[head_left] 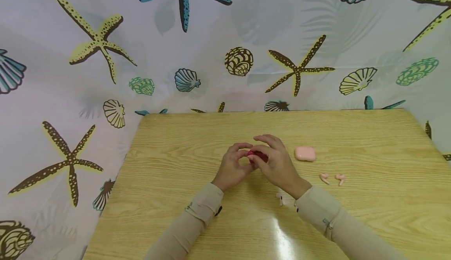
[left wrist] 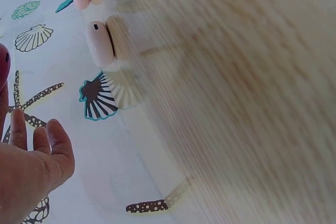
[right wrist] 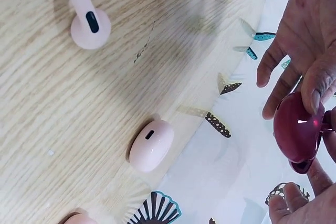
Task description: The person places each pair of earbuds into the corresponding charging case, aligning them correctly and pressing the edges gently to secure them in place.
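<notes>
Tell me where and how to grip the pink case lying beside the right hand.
Grip the pink case by its near and far long edges, probably best from straight above, fingers across the narrower span. It lies flat, wider left to right than front to back, and its rounded corners might slip. The right hand is nearest but holds the red case.

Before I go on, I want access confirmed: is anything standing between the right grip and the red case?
Nothing visible does: the right grip touches the red case, as does the left grip. A pink case lies apart, off to the right.
</notes>
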The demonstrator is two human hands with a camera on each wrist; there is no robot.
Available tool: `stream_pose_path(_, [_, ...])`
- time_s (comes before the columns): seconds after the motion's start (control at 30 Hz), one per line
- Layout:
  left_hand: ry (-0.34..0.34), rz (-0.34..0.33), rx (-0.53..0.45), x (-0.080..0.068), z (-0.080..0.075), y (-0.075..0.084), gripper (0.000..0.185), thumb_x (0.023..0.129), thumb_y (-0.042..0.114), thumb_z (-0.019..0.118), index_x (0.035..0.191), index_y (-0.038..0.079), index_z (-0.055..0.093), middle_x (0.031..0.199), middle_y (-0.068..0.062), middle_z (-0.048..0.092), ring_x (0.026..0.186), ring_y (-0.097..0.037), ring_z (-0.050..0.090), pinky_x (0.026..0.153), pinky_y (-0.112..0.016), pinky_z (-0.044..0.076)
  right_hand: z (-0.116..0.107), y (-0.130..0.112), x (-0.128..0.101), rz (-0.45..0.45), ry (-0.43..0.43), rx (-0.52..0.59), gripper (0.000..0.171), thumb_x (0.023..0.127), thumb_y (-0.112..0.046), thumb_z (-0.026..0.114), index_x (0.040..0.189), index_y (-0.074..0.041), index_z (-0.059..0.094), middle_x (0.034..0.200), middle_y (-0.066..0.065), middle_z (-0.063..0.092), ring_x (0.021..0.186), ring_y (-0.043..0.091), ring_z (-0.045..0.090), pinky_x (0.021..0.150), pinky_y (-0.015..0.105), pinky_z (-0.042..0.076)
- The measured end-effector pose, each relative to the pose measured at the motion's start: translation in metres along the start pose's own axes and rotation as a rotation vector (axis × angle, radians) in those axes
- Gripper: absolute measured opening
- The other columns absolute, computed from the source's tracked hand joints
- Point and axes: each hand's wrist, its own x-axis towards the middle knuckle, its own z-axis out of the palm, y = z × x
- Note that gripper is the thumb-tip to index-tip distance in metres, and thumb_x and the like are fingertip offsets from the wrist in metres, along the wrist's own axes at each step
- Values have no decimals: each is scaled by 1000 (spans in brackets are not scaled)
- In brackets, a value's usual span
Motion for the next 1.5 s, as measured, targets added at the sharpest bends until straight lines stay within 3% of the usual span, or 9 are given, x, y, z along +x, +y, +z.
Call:
stream_pose_path(0.7, [-17, -31, -19, -1, 0, 1, 19, 80, 18, 77, 95, 7, 74, 124, -8, 59, 122, -28, 50, 103, -50, 42, -12, 6, -2, -93, 1, -78, 13, 78, -11, 78, 88, -3, 75, 115, 17, 67, 116, 37, 56, 99, 55, 44])
stream_pose_path(1.13, [-5, -3, 0, -1, 1, 0, 20, 79, 18, 77, 94, 6, 73, 123, -9, 59, 122, -30, 51, 103, -52, 41, -14, 7, -1, -188, -5, -133, 14, 72, -7, 80, 85, -3, 75, 111, 15, 69, 113, 38, 59, 96, 56, 47])
stream_pose_path(1.5, [-5, -13, -8, 0, 1, 0, 19, 79, 17, 77, 94, 5, 73, 123, -10, 59, 123, -31, 50, 103, -52, 41, -10, 11, -1, -166, -51, -172, 12, 73, -4, 78, 85, -2, 75, 111, 15, 70, 113, 38, 60, 95, 55, 48])
